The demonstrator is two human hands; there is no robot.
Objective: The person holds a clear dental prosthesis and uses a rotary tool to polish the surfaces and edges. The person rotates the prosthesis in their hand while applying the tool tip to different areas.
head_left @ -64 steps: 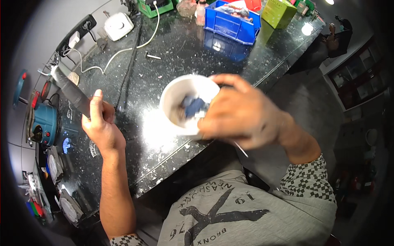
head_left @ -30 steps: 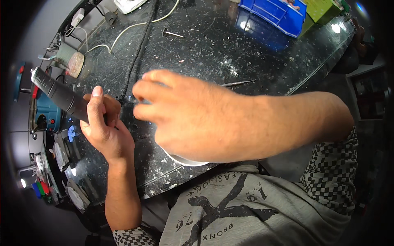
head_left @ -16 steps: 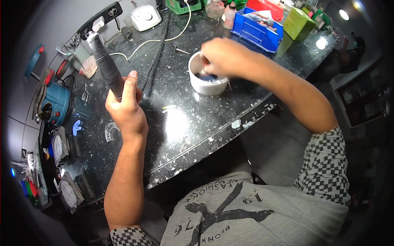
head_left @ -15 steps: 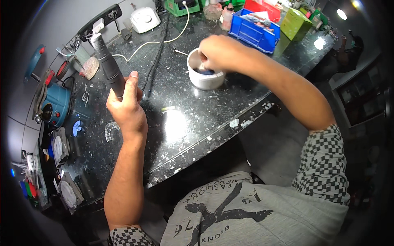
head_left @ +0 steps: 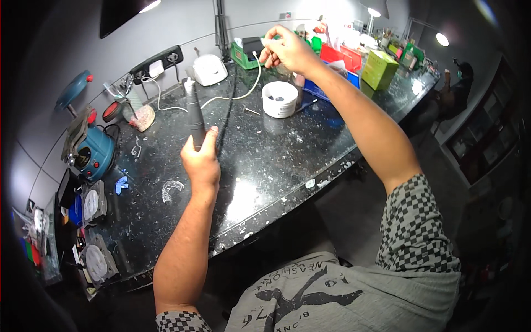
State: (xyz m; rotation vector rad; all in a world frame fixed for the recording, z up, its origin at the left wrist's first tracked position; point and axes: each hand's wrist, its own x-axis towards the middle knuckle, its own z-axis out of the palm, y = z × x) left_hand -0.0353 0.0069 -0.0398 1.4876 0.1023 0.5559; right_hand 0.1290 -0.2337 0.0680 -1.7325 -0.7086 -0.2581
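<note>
In my left hand (head_left: 201, 164) a dark grey rotary handpiece (head_left: 194, 113) stands nearly upright, its metal tip pointing up. The fingers are wrapped round its lower end. My right hand (head_left: 286, 51) is raised above the far side of the bench, its thumb and forefinger pinched together. What they hold, if anything, is too small to make out. Below that hand a white round tub (head_left: 279, 108) stands on the bench, with small dark pieces inside. A thin metal pin-like piece (head_left: 251, 111) lies to its left.
A clear horseshoe-shaped piece (head_left: 173, 191) and a small blue piece (head_left: 121, 185) lie on the black bench (head_left: 265, 160). A teal machine (head_left: 94, 152) stands at the left. At the back are a white control box (head_left: 209, 70), blue bin (head_left: 326, 94) and green box (head_left: 379, 70).
My right hand has come up out of the white tub and moved back, its fingers pinched. My left hand still holds the handpiece. The whole view has shifted, showing more of the wall.
</note>
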